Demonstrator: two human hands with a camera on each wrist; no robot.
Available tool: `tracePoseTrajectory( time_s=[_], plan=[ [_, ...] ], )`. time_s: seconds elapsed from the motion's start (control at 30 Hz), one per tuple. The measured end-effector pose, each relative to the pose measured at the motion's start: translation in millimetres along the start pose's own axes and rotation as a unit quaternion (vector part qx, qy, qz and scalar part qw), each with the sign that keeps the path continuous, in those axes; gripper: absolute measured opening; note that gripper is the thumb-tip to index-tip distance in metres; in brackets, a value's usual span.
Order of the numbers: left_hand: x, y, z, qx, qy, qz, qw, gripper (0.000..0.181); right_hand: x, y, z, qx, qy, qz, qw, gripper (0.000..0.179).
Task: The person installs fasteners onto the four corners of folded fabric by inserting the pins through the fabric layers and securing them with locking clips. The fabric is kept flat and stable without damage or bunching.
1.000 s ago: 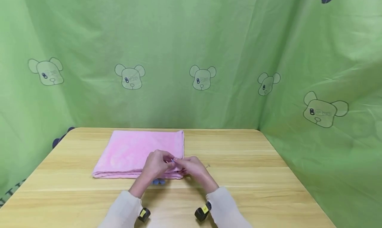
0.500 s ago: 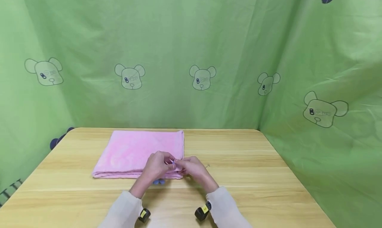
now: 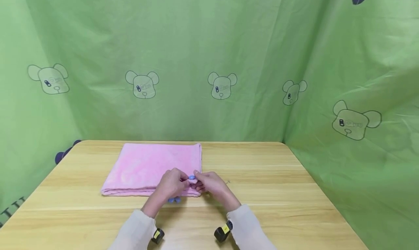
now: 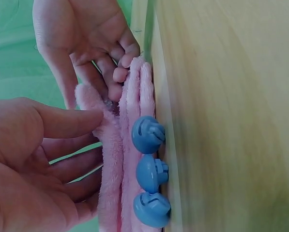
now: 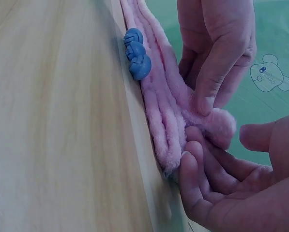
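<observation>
A folded pink fleece blanket [image 3: 154,162] lies on the table. My left hand [image 3: 171,182] pinches a flap of its top layer near the front right corner, thumb on top. The curled fingers of my right hand [image 3: 209,184] hold the same corner from below; in the right wrist view its thumb [image 5: 258,137] stands apart from the fleece. On the raised corner, between both hands in the head view, shows a small blue round cap [image 3: 191,177]. Three blue mushroom-shaped fasteners [image 4: 151,174] sit in a row beside the blanket's front edge.
The wooden table [image 3: 262,199] reaches out around the blanket. Green curtains [image 3: 183,43] with bear-head prints hang behind it and at both sides. A small thin thing [image 3: 228,182] lies right of my right hand. Black wrist cameras [image 3: 222,233] sit at both cuffs.
The raised corner has turned, and the blue cap now shows on top where pale pointed edges showed before. My right thumb has lifted off the fleece. The arms have hardly moved.
</observation>
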State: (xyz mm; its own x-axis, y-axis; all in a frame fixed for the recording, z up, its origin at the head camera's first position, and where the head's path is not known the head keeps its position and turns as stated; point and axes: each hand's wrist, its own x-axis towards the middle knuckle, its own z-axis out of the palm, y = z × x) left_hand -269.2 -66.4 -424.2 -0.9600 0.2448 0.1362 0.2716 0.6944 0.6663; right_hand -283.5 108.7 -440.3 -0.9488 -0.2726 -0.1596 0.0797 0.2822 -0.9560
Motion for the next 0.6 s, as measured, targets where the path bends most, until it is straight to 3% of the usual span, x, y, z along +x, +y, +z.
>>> tracePoseTrajectory(
  time_s=[0.23, 0.43, 0.6],
  plan=[
    [1.7, -1.2, -1.1, 0.014, 0.010, 0.010, 0.9998, 0.009, -1.4, -2, -2, 0.012, -0.008, 0.007, 0.9999, 0.046],
    [5.6, -5.6, -11.2, -0.004, 0.053, 0.016, 0.9984, 0.008, -5.3, -12, -7, -0.007, -0.022, 0.003, 0.9997, 0.043],
    [9.9, -14.2, -23.4, -0.025, 0.088, -0.015, 0.9957, 0.008, -8.7, -18, -12, -0.062, 0.001, -0.001, 0.9981, 0.034]
  ],
)
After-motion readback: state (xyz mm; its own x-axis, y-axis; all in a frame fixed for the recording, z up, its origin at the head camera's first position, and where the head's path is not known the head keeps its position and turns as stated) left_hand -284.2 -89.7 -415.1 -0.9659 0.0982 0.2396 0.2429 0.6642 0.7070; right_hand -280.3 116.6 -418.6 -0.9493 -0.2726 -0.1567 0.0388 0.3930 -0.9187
